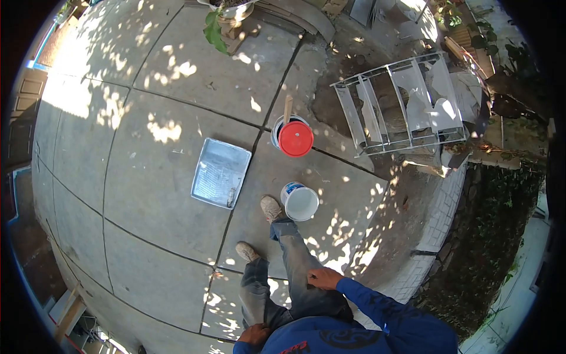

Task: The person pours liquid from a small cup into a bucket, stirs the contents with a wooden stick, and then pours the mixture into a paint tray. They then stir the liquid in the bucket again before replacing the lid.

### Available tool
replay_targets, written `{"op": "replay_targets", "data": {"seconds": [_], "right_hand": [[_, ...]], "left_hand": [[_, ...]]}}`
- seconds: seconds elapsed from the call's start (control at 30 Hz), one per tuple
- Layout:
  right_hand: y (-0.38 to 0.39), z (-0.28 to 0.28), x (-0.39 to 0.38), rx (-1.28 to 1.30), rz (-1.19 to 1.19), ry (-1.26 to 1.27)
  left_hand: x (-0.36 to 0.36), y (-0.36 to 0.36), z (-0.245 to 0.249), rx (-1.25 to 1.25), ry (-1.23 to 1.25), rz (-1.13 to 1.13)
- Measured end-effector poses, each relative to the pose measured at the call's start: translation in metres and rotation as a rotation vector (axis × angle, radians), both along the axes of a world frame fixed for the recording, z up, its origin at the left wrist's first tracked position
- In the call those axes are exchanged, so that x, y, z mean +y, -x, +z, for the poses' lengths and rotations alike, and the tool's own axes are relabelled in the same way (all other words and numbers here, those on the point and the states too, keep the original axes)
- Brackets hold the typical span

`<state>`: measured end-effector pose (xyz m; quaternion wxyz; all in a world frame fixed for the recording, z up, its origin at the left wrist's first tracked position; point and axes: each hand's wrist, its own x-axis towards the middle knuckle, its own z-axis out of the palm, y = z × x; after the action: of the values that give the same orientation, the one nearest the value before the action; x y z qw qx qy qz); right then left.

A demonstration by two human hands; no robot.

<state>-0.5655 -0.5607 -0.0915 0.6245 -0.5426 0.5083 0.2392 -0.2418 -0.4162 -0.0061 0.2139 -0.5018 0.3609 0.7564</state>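
My right hand (pixel 324 278) lies against the thigh of my grey jeans (pixel 293 251), its fingers curled in. Whether it grips the cloth or something small does not show. Lower down, my left hand (pixel 255 334) rests by my other thigh, partly covered by my blue shirt, and its fingers are hard to make out. Just beyond my right shoe (pixel 271 208) stands a white bucket (pixel 301 202), its pale inside showing. Farther off, a red lid (pixel 296 139) sits over part of another bucket (pixel 275 133) with a wooden stick (pixel 288 110). A paint-smeared roller tray (pixel 221 172) lies to the left.
Concrete slabs (pixel 159 194) with dark joints spread around me, dappled with sunlight. A metal rack or ladder-like frame (pixel 407 106) lies at the upper right. A potted plant (pixel 230 17) stands at the far edge. A brick border (pixel 439 212) and hedge (pixel 489 236) run along the right.
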Motion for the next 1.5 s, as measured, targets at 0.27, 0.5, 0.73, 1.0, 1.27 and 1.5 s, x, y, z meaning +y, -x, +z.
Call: {"op": "replay_targets", "data": {"seconds": [0.27,0.5,0.73,1.0,1.27,1.5], "right_hand": [[-0.006,-0.006,0.008,0.013,-0.025,0.01],[-0.01,0.02,-0.007,0.113,-0.231,-0.07],[0.03,-0.012,0.07,0.068,-0.97,0.004],[0.117,-0.047,0.243,0.313,-0.647,0.341],[0.203,-0.052,0.219,0.446,-0.39,0.228],[0.346,-0.04,0.162,0.45,-0.459,0.282]], "left_hand": [[0.022,-0.004,-0.008,-0.116,-0.048,0.06],[0.011,-0.004,0.002,-0.091,-0.001,0.072],[0.051,-0.035,-0.014,-0.107,0.18,-0.025],[0.086,-0.038,-0.024,-0.039,0.215,0.055],[0.051,0.039,-0.019,-0.151,0.313,0.091],[0.0,0.181,-0.036,-0.178,0.301,0.168]]}}
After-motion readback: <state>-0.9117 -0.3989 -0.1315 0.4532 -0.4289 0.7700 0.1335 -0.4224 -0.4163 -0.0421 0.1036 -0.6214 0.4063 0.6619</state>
